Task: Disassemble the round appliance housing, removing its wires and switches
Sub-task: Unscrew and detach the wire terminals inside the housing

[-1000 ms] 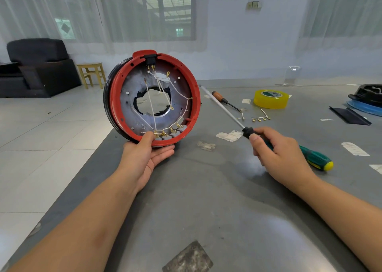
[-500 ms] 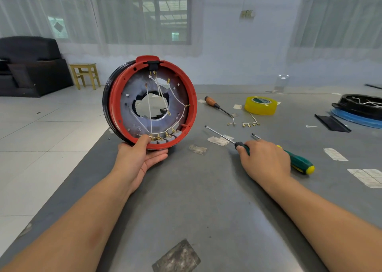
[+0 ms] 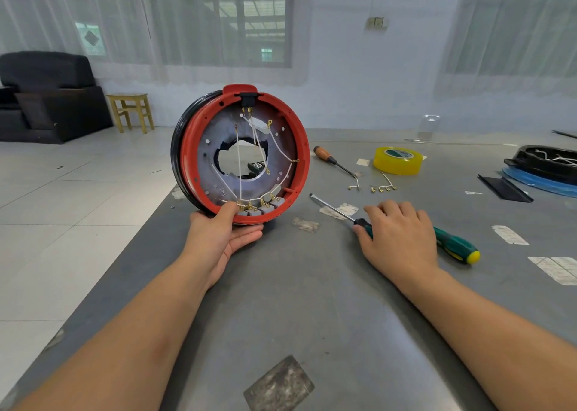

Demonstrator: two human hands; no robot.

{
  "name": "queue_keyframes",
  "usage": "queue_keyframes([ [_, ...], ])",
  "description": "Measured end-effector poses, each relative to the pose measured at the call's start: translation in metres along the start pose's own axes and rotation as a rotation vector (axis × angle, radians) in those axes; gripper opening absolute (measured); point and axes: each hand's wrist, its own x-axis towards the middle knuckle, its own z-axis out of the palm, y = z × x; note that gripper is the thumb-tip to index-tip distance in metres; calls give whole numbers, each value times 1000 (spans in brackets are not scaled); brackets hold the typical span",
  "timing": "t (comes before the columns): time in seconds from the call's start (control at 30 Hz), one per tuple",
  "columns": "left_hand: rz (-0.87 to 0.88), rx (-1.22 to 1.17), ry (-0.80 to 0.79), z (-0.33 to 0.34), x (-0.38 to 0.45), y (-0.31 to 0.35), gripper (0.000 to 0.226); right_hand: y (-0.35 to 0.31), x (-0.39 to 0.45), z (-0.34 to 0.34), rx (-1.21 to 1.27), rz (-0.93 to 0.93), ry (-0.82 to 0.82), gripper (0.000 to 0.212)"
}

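The round housing point(image 3: 187, 161) stands on its edge at the table's left side, a red ring with a black outer shell and a grey metal plate inside. White wires point(image 3: 239, 173) with brass terminals cross the plate down to a row of grey switches point(image 3: 262, 209) at the bottom. A black connector point(image 3: 249, 98) sits at the top. My left hand point(image 3: 224, 235) grips the lower rim, thumb inside by the switches. My right hand point(image 3: 399, 239) lies palm down, fingers spread, over a green-handled screwdriver point(image 3: 456, 245) that rests flat on the table.
Behind the screwdriver on the grey table point(image 3: 296, 317) lie a wooden-handled screwdriver point(image 3: 331, 157), a yellow tape roll point(image 3: 398, 161) and loose wires with brass terminals point(image 3: 384, 186). A black housing point(image 3: 543, 161) and a black strip point(image 3: 502, 187) sit far right. The table's left edge runs just beside the housing.
My right hand has lowered the green screwdriver from mid-air onto the table and loosened its fingers over it. The left hand keeps the housing upright in the same spot.
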Motion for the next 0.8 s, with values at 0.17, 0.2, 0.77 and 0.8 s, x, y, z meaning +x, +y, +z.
queue_keyframes([
  [0.17, 16, 26, -9, 1, -1, 1, 31, -50, -4, -7, 196, -201, 263, 36],
  [0.2, 19, 35, -11, 2, -1, 0, 34, -66, -2, -9, 249, -212, 281, 36],
  [0.77, 76, 66, -10, 2, -1, -1, 45, -161, 33, -13, 702, -184, 206, 22],
  [0.8, 78, 67, -9, 2, -1, -2, 45, -161, 33, -12, 711, -185, 197, 22],
])
